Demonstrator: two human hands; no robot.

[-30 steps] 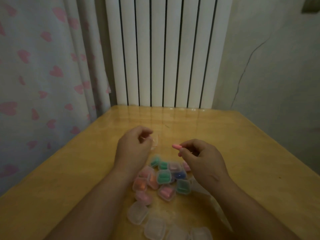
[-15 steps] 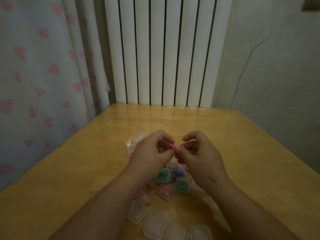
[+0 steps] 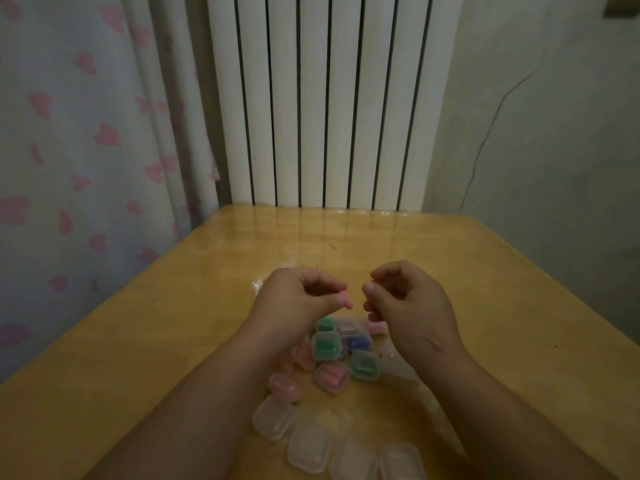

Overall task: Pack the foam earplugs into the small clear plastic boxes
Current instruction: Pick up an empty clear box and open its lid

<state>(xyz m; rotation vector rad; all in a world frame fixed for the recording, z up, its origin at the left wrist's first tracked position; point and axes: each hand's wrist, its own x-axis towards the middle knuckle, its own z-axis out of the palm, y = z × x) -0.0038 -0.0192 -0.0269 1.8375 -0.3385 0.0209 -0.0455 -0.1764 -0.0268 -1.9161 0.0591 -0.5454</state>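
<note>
My left hand (image 3: 298, 301) hovers over the table with curled fingers, and a pink earplug (image 3: 348, 304) shows at its fingertips. I cannot make out a clear box in that hand. A small gap separates it from my right hand (image 3: 407, 308), whose fingers are curled with thumb against forefinger and nothing visible between them. Under both hands lies a heap of small closed boxes (image 3: 327, 346) filled with green, pink and blue earplugs. Several empty clear boxes (image 3: 273, 417) sit in a row near the front edge.
A crumpled clear bag (image 3: 258, 284) peeks out behind my left hand, and more clear film (image 3: 398, 368) lies under my right wrist. The wooden table (image 3: 138, 341) meets a white radiator (image 3: 332, 98) at the back, a heart-print curtain (image 3: 86, 133) on the left and a wall on the right.
My right hand carried the pink earplug over to my left hand, the two met, and they have now drawn apart. The pink earplug has passed from the right hand to the left fingertips.
</note>
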